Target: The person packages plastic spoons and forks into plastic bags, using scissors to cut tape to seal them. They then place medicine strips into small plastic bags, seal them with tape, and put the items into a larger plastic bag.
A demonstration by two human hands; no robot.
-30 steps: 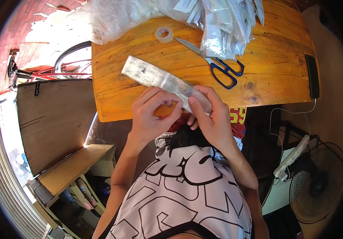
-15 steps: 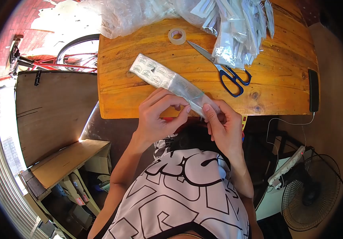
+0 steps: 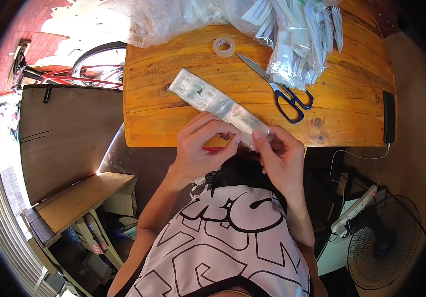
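Observation:
A long, narrow packet (image 3: 208, 95) with printed marks and a clear plastic sleeve lies slantwise over the table's near edge. My left hand (image 3: 200, 141) is at its lower end, thumb and forefinger pinched at the sleeve's edge. On the other side of that end, my right hand (image 3: 282, 156) grips the packet between thumb and fingers. Beyond the packet are a roll of clear tape (image 3: 224, 47) and blue-handled scissors (image 3: 287, 101), whose blades point away to the left. Bagged white plastic forks (image 3: 292, 44) are heaped beside the scissors.
Clear plastic bags (image 3: 168, 22) cover the far left of the wooden table (image 3: 148, 119). A black device (image 3: 389, 116) with a white cable is at the right edge. Lower right are a power strip (image 3: 354, 210) and a fan (image 3: 384, 242). A shelf (image 3: 84, 203) stands lower left.
The printed inner part now reaches down to the packet's lower end, where clear sleeve showed before. Both hands keep their hold, and the view has shifted slightly.

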